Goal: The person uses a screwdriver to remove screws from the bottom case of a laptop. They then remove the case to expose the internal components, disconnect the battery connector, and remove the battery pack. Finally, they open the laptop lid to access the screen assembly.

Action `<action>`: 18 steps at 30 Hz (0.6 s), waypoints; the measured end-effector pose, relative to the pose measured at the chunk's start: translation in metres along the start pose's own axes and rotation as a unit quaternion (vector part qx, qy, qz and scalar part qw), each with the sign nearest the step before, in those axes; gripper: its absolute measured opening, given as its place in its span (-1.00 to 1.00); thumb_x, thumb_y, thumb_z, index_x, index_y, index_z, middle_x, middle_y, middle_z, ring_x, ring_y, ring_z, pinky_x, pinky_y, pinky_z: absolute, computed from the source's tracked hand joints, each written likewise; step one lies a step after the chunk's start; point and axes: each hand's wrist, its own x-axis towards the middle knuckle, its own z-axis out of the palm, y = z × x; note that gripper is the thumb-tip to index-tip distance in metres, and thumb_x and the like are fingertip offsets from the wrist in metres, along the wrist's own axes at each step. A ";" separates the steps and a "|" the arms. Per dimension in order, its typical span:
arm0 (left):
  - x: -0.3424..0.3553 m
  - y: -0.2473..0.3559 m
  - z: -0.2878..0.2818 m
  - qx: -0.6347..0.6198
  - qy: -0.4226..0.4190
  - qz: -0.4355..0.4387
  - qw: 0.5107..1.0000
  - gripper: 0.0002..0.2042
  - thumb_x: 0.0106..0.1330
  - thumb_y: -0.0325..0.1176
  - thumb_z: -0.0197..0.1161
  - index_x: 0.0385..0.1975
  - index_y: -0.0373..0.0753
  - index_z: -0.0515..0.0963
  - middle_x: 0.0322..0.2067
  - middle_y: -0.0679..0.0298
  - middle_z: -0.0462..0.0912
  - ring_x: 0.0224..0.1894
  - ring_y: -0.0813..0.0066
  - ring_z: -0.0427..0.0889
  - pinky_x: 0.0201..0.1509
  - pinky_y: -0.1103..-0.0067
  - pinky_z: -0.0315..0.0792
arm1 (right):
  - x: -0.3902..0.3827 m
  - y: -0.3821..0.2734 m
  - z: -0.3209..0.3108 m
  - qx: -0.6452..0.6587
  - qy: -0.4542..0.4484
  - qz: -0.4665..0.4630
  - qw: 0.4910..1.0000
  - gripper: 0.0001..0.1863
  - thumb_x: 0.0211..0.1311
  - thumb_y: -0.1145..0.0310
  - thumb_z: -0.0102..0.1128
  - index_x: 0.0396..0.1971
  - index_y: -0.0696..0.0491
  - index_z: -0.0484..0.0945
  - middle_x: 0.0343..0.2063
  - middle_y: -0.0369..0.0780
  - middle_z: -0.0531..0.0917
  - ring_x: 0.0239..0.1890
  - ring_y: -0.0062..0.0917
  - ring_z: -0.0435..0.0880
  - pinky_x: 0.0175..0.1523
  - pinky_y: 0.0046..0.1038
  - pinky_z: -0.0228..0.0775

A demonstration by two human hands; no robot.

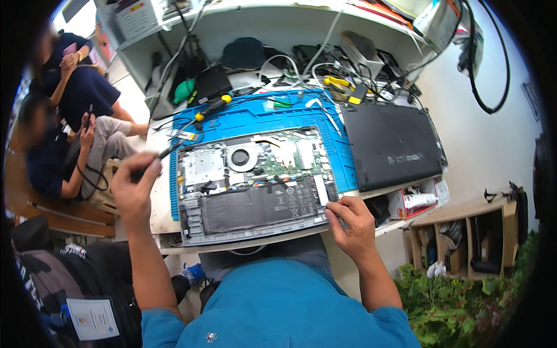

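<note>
An opened laptop chassis, showing its black battery, fan and green board, lies on a blue mat. Out beyond its left side, my left hand is closed around a slim dark tool, probably a screwdriver or probe. My right hand grips the laptop's front right corner with thumb and index finger, beside a white strip. Right of the chassis lies a black laptop panel. A yellow-and-black screwdriver rests on the mat behind the chassis.
A shelf spans the back above tangled cables and tools. Two seated or leaning people are at the left, above a black bag. A wooden cubby and plants stand at the lower right.
</note>
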 end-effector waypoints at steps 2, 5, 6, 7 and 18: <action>0.031 0.000 0.011 0.046 -0.031 0.055 0.997 -0.84 0.39 -0.57 0.56 -0.15 -0.38 0.69 -0.02 0.14 0.82 -0.06 0.50 0.77 0.11 0.59 0.63 | -0.005 0.005 0.002 0.035 0.023 0.018 0.999 -0.73 0.24 0.50 0.60 -0.06 0.11 0.83 -0.19 -0.11 0.75 -0.21 -0.26 0.77 -0.14 -0.29 0.63; 0.072 -0.017 0.031 0.061 -0.099 0.047 0.992 -0.84 0.41 -0.51 0.56 -0.14 -0.37 0.71 -0.07 0.18 0.84 -0.07 0.51 0.78 0.13 0.57 0.63 | -0.014 0.003 0.005 0.087 0.034 0.104 0.990 -0.64 0.29 0.50 0.57 0.07 0.17 0.77 -0.14 -0.11 0.76 -0.31 -0.41 0.70 -0.20 -0.38 0.57; 0.081 -0.019 0.043 0.081 -0.115 0.026 0.990 -0.84 0.42 -0.48 0.56 -0.13 -0.37 0.73 -0.10 0.19 0.85 -0.06 0.52 0.79 0.12 0.57 0.63 | -0.016 0.001 0.004 0.099 0.033 0.127 0.986 -0.63 0.30 0.49 0.57 0.09 0.18 0.75 -0.14 -0.12 0.76 -0.33 -0.44 0.67 -0.21 -0.40 0.56; 0.089 -0.024 0.058 0.098 -0.129 0.033 0.986 -0.82 0.42 -0.45 0.56 -0.09 -0.36 0.76 -0.12 0.20 0.87 -0.07 0.51 0.80 0.12 0.55 0.64 | -0.021 0.003 0.003 0.097 0.013 0.134 0.986 -0.56 0.30 0.48 0.58 0.16 0.21 0.73 -0.15 -0.15 0.74 -0.34 -0.52 0.61 -0.23 -0.44 0.51; 0.111 -0.063 0.163 0.363 -0.243 0.227 0.870 -0.78 0.30 -0.36 0.57 -0.09 -0.20 0.83 -0.11 0.16 0.86 -0.02 0.09 0.79 0.12 0.29 0.65 | -0.043 0.003 -0.001 0.149 -0.008 0.180 0.972 -0.44 0.27 0.45 0.62 0.28 0.19 0.71 -0.16 -0.21 0.70 -0.27 -0.55 0.59 -0.23 -0.48 0.49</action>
